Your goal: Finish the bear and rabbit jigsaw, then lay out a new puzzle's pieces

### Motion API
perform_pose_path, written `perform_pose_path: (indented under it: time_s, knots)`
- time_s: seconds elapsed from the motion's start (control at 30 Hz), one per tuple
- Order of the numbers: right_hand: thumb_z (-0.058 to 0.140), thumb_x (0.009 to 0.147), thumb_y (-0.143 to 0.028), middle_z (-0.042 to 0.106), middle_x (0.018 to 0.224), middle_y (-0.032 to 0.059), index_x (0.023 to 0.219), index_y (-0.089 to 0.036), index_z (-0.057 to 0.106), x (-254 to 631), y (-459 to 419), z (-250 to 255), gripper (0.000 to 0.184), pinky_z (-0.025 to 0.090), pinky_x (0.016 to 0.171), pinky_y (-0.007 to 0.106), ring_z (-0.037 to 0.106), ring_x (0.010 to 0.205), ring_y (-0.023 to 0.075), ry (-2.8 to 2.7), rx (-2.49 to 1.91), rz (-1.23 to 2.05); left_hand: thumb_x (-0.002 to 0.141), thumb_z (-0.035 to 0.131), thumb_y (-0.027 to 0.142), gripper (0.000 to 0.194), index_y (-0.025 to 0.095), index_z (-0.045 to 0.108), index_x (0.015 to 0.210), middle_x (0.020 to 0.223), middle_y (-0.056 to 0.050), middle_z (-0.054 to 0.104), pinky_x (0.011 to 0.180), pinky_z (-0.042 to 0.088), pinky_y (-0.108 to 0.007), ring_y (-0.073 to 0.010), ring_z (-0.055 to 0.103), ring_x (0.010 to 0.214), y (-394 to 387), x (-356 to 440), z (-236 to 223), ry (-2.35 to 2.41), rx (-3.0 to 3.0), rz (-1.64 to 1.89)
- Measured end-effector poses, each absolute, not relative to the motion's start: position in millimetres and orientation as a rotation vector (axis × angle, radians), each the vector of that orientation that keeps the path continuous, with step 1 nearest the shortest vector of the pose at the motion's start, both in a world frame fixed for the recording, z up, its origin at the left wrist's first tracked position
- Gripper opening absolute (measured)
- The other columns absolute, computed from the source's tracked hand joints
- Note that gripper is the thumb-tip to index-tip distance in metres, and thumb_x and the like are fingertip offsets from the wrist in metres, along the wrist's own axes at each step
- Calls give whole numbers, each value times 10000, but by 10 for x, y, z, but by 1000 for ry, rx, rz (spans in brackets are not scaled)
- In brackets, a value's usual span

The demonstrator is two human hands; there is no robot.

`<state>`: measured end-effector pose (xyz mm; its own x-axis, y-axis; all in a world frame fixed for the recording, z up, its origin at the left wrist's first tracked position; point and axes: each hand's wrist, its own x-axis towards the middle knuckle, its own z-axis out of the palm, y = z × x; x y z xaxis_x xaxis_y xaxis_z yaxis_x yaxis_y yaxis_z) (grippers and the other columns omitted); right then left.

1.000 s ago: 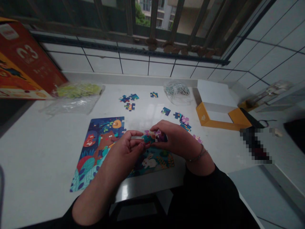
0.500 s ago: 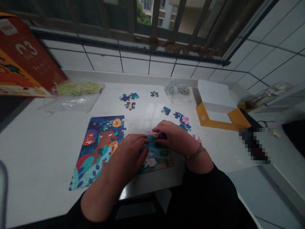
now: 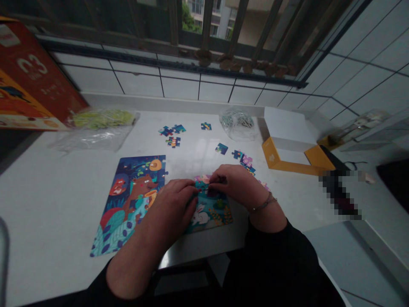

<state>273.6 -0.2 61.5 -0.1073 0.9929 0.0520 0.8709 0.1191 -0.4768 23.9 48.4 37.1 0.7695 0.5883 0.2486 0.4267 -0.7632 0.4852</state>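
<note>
A partly built colourful jigsaw puzzle (image 3: 131,200) lies flat on the white table (image 3: 47,192). My left hand (image 3: 174,204) rests on the puzzle's middle, fingers curled and pressing down at a teal piece (image 3: 200,184). My right hand (image 3: 234,183) is just to the right, thumb and fingers pinched on the same small piece at the puzzle's upper edge. A bracelet circles my right wrist. Several loose pieces (image 3: 172,135) lie farther back, and more loose pieces (image 3: 244,161) sit beside my right hand.
A red and orange puzzle box (image 3: 25,81) leans at the far left. Clear plastic bags (image 3: 96,128) lie behind the puzzle, with another bag (image 3: 238,123) at the back. A white and yellow open box (image 3: 289,147) stands at the right. Tiled wall and barred window lie beyond.
Both hands have come down from holding the joined pieces in the air to pressing them onto the puzzle's upper right part. The view shifted slightly.
</note>
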Motion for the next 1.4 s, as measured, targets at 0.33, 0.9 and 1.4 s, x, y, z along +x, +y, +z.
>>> perform_pose_path:
  time_s: [0.33, 0.9, 1.4]
  knots:
    - [672, 935, -67, 758, 907, 45, 954, -194, 792, 2794, -31, 634, 176, 440, 765, 314, 649, 828, 190, -1859, -1943, 343, 1013, 604, 183, 242, 196, 775, 1184, 1328, -142, 774, 1072, 619, -569, -337, 735, 1223, 457, 244, 434, 787, 2555, 527]
    - [528, 1002, -177, 797, 1184, 195, 1191, -136, 803, 3602, -303, 663, 335, 551, 973, 460, 728, 1108, 344, -1262, -2388, -178, 1029, 578, 201, 267, 204, 780, 1205, 1341, -134, 782, 1084, 605, -578, -325, 735, 1220, 501, 221, 345, 745, 2591, 529]
    - [828, 901, -247, 763, 1181, 155, 1347, -164, 742, 3629, -232, 469, 462, 563, 994, 458, 717, 1082, 316, -1553, -2281, 102, 1024, 575, 219, 294, 196, 782, 1231, 1328, -158, 773, 1026, 627, -590, -352, 745, 1176, 456, 215, 415, 750, 2653, 431]
